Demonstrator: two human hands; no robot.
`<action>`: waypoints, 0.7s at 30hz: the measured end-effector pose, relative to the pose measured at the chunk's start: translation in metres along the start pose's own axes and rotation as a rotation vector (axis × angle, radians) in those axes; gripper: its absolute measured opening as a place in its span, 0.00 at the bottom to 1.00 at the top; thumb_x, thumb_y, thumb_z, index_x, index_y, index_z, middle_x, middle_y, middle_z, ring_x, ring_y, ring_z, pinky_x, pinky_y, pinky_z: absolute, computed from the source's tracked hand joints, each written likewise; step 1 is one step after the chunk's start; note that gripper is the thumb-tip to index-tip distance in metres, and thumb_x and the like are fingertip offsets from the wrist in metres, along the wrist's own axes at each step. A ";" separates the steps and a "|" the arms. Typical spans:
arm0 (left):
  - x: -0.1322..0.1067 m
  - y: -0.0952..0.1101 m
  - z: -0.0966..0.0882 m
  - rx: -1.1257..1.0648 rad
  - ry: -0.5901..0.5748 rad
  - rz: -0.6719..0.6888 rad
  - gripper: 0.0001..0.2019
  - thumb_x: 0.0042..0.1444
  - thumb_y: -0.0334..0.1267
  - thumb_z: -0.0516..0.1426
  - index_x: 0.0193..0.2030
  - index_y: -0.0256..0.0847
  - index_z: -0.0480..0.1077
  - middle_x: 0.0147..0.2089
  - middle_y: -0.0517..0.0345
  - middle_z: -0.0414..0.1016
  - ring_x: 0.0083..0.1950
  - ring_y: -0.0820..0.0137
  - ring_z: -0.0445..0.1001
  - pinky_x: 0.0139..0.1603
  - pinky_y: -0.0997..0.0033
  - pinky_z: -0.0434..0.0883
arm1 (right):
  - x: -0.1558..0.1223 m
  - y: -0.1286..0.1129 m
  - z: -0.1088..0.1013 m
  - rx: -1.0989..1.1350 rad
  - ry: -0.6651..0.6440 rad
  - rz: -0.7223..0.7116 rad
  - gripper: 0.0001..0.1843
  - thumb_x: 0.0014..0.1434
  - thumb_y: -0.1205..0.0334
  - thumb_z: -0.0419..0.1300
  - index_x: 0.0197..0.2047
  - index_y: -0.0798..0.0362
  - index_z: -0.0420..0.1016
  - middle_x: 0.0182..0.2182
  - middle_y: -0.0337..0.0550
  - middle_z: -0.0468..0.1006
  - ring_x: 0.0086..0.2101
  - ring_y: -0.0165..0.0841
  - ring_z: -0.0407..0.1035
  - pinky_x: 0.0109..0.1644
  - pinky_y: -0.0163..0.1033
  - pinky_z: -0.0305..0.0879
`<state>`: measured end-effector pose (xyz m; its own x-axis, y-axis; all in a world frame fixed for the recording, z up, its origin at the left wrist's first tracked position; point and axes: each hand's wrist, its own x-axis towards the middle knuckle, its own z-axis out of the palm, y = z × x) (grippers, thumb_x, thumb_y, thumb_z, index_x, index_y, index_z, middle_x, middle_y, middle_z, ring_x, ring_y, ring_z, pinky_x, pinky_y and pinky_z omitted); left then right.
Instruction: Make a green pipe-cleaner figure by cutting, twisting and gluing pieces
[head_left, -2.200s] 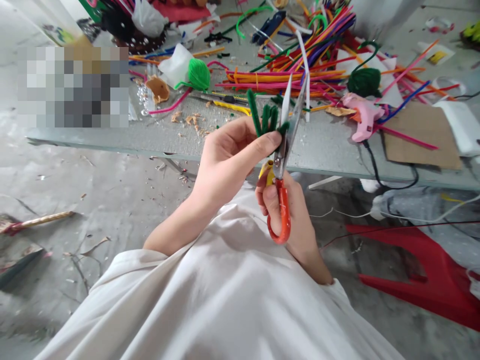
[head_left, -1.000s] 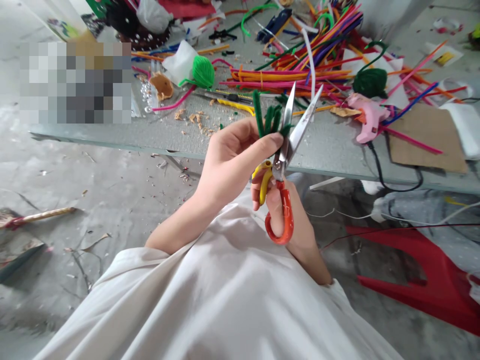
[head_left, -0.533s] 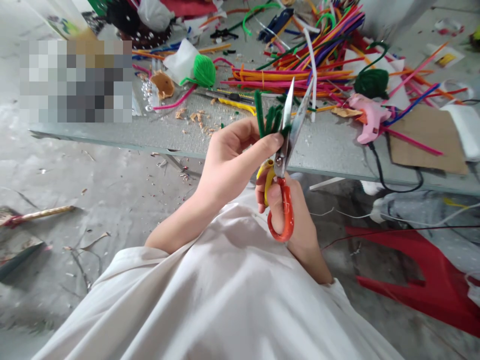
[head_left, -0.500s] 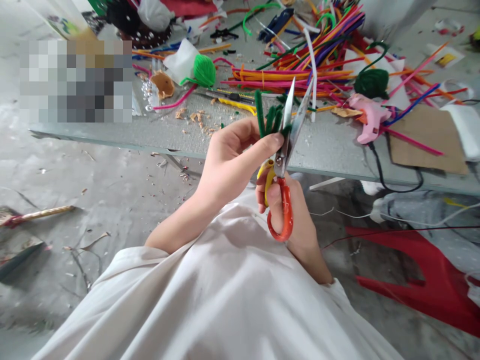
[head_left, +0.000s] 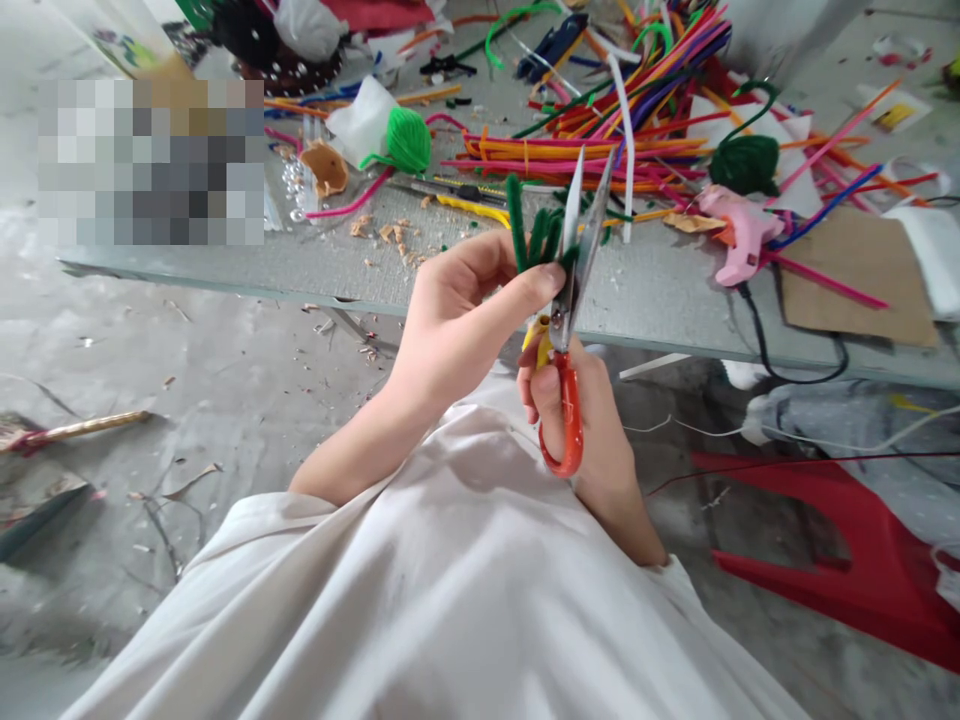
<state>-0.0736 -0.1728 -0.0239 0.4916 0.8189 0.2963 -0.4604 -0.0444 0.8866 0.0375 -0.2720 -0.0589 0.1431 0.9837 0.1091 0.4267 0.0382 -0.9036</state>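
Dark green pipe cleaners [head_left: 516, 220] stick up in several short pieces from my left hand [head_left: 469, 310], pinched between its thumb and fingers. My right hand [head_left: 592, 410] grips scissors [head_left: 572, 415] with one red and one yellow handle, my thumb through the red loop. The scissor blades point away from me and stand slightly apart, with green pipe cleaner between them close to my left thumb. Both hands are in front of the table's near edge. The fingers of my left hand behind the pieces are partly hidden.
Bundled coloured pipe cleaners [head_left: 585, 150] lie across the grey table [head_left: 300, 280]. A bright green yarn ball [head_left: 409, 140], a yellow-handled cutter [head_left: 474, 208], a pink glue gun [head_left: 739, 235] with its cord, and cardboard [head_left: 855, 280] lie around. A red stool [head_left: 885, 560] is at the lower right.
The scissor blades have closed slightly, and the handles have drawn nearer each other. My left hand has shifted a little to the left with the green pieces.
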 end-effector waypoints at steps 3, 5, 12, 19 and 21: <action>0.000 0.001 -0.001 0.064 -0.001 0.008 0.07 0.61 0.29 0.61 0.31 0.37 0.73 0.28 0.64 0.62 0.31 0.83 0.62 0.34 0.81 0.64 | -0.001 0.001 0.000 0.052 0.030 0.002 0.19 0.68 0.38 0.52 0.40 0.46 0.62 0.23 0.37 0.70 0.23 0.36 0.66 0.27 0.44 0.57; 0.000 0.001 -0.001 0.088 0.005 0.018 0.07 0.61 0.30 0.61 0.31 0.37 0.73 0.28 0.64 0.63 0.31 0.82 0.61 0.34 0.81 0.63 | -0.002 0.003 0.000 0.062 0.017 0.013 0.19 0.67 0.38 0.52 0.39 0.46 0.62 0.22 0.37 0.69 0.22 0.36 0.65 0.26 0.44 0.57; -0.001 0.001 -0.001 0.049 0.010 0.028 0.07 0.60 0.29 0.61 0.30 0.37 0.72 0.27 0.65 0.63 0.25 0.84 0.56 0.28 0.81 0.61 | -0.001 0.005 0.002 0.089 -0.029 -0.024 0.18 0.68 0.39 0.51 0.42 0.46 0.65 0.29 0.40 0.74 0.27 0.38 0.71 0.30 0.45 0.61; -0.002 0.002 0.001 0.034 0.046 -0.023 0.08 0.60 0.28 0.60 0.29 0.37 0.71 0.25 0.66 0.63 0.21 0.85 0.52 0.19 0.80 0.53 | 0.002 0.002 0.003 0.063 -0.067 -0.047 0.23 0.68 0.35 0.46 0.44 0.46 0.65 0.35 0.44 0.78 0.32 0.43 0.73 0.34 0.50 0.63; -0.001 0.002 0.001 0.032 0.045 -0.001 0.07 0.59 0.27 0.60 0.29 0.37 0.72 0.26 0.65 0.63 0.23 0.84 0.55 0.23 0.81 0.58 | 0.002 0.003 0.003 0.073 -0.063 -0.039 0.24 0.68 0.35 0.46 0.44 0.46 0.66 0.36 0.45 0.78 0.31 0.42 0.72 0.32 0.48 0.62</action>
<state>-0.0742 -0.1743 -0.0226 0.4584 0.8437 0.2795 -0.4353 -0.0610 0.8982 0.0362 -0.2696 -0.0625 0.0705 0.9901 0.1210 0.3644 0.0873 -0.9271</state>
